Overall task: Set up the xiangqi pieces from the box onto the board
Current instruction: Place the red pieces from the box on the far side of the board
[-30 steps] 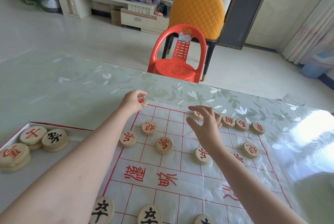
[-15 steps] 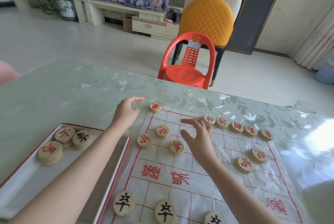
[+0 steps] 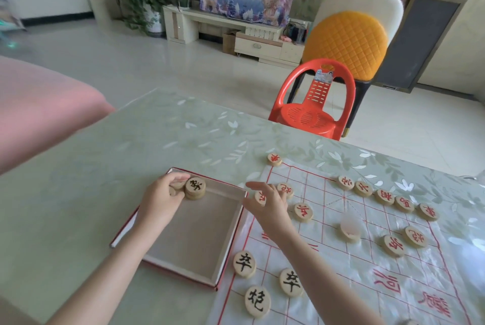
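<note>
The shallow red-edged box [image 3: 231, 233] lies left of the red-lined board sheet [image 3: 367, 254]. My left hand [image 3: 161, 197] is inside the box at its far corner, fingers curled round a wooden piece [image 3: 179, 183] beside a stack topped with a black-character piece [image 3: 195, 187]. My right hand [image 3: 270, 205] hovers with fingers spread over the board's left edge, above a red soldier [image 3: 261, 197] and a red cannon [image 3: 285, 190]. Red pieces line the far row, among them the corner piece [image 3: 274, 159]. Black pieces [image 3: 244, 263] sit near me.
The table has a green leaf-patterned cover [image 3: 183, 141]. A red plastic chair [image 3: 312, 104] stands at the far edge, with a yellow padded chair [image 3: 346, 44] behind it. Something pink and blurred [image 3: 39, 107] lies at the left.
My left hand has let go of the red piece at the board's far left corner and drawn back into the box onto the pieces there. My right hand has shifted left.
</note>
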